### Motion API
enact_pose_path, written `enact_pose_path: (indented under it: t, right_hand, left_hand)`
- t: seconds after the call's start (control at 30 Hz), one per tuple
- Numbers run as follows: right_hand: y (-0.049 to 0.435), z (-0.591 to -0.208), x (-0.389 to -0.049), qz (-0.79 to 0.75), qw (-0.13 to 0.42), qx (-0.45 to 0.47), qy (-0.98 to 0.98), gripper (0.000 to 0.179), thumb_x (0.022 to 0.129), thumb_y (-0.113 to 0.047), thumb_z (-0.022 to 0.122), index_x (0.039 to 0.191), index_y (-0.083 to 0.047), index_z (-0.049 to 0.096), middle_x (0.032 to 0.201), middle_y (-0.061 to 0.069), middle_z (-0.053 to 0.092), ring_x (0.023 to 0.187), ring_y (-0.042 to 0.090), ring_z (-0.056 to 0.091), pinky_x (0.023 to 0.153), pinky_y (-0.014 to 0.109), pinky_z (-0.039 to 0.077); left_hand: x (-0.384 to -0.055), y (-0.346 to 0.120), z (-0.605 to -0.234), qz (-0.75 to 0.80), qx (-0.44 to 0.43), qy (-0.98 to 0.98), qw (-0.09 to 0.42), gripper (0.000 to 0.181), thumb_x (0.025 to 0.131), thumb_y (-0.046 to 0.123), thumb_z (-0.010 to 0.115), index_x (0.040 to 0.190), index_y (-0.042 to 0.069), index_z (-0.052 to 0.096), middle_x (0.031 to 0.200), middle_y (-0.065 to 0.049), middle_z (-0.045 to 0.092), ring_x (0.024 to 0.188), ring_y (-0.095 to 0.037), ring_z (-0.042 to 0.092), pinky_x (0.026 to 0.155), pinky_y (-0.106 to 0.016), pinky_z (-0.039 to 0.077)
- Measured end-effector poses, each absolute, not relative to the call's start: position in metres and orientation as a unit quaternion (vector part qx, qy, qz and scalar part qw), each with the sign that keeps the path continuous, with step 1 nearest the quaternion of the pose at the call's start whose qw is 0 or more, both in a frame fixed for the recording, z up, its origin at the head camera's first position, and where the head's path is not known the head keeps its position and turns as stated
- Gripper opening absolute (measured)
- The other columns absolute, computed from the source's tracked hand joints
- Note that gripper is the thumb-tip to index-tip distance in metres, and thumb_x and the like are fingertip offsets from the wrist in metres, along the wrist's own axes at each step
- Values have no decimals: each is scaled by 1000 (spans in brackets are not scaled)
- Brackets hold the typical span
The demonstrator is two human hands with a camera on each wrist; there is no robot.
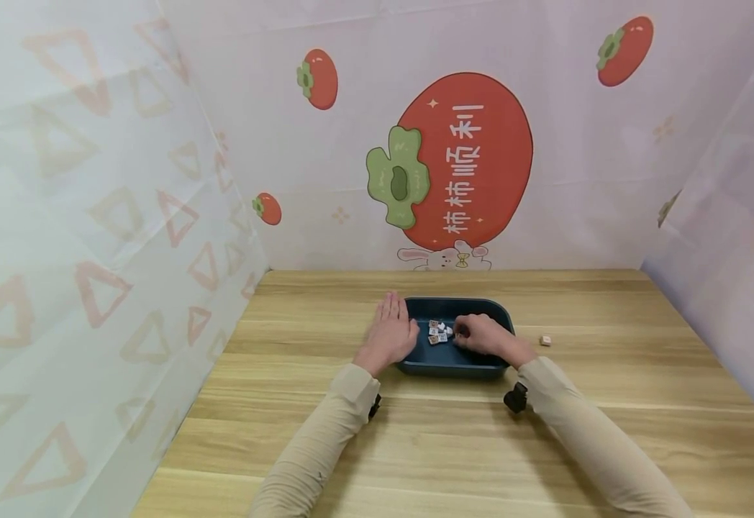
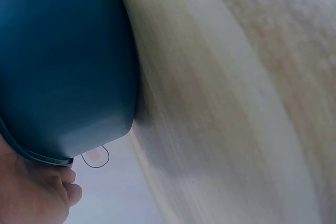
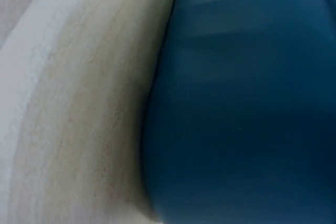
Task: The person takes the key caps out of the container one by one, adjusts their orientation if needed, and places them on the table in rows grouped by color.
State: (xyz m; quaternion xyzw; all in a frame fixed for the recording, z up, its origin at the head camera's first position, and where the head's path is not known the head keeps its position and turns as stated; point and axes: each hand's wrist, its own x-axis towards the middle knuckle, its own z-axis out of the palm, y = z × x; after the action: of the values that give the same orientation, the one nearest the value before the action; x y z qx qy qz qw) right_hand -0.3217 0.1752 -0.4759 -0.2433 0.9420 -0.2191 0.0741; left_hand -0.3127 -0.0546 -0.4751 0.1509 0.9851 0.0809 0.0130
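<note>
A dark blue rectangular tray stands on the table, with several small white and brown cubes clustered inside. My left hand rests over the tray's left rim, its fingers stretched forward. My right hand reaches over the right rim into the tray, with bent fingers right beside the cubes. Whether a cube is between those fingertips is too small to tell. In the left wrist view, part of the left hand touches the rim of the blue tray. Only the blue tray wall and tabletop show in the right wrist view.
One small light cube lies on the wooden table, outside the tray to the right. Behind the table hangs a backdrop with persimmon drawings, and a patterned sheet stands along the left side.
</note>
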Motion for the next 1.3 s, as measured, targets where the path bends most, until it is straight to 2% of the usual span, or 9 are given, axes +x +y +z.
enact_pose_path:
  t: [0.5,0.73,1.0,1.3]
  right_hand:
    - [181,-467,-322,-242,50,-245,937,13,89,-20,69,91,-8,66,76,0,64,63,11,54,62,26,47]
    - [184,-463,-318,-265,56,-231,935,13,90,-19,66,95,-8,63,77,2,63,58,10,56,56,25,49]
    - [191,-461,-313,-301,38,-241,922,28,94,-14,61,116,2,66,88,7,68,62,8,62,59,24,55]
    - [198,-456,-310,-336,47,-243,909,22,97,-16,60,111,0,66,88,10,71,67,10,66,64,26,57]
  left_hand:
    - [-311,-54,-472,90,153,984,12,64,105,38,23,156,0,14,166,-16,0,154,-30,-2,125,-43,7]
    - [-311,-54,-473,86,154,984,14,64,105,38,23,156,-1,14,166,-16,0,154,-30,-1,125,-43,7]
    - [-311,-54,-476,86,156,984,2,63,106,36,23,155,-2,16,165,-17,2,154,-31,1,125,-43,9]
    - [-312,-54,-476,84,155,984,6,63,106,36,23,156,-2,16,166,-16,2,154,-30,2,125,-43,10]
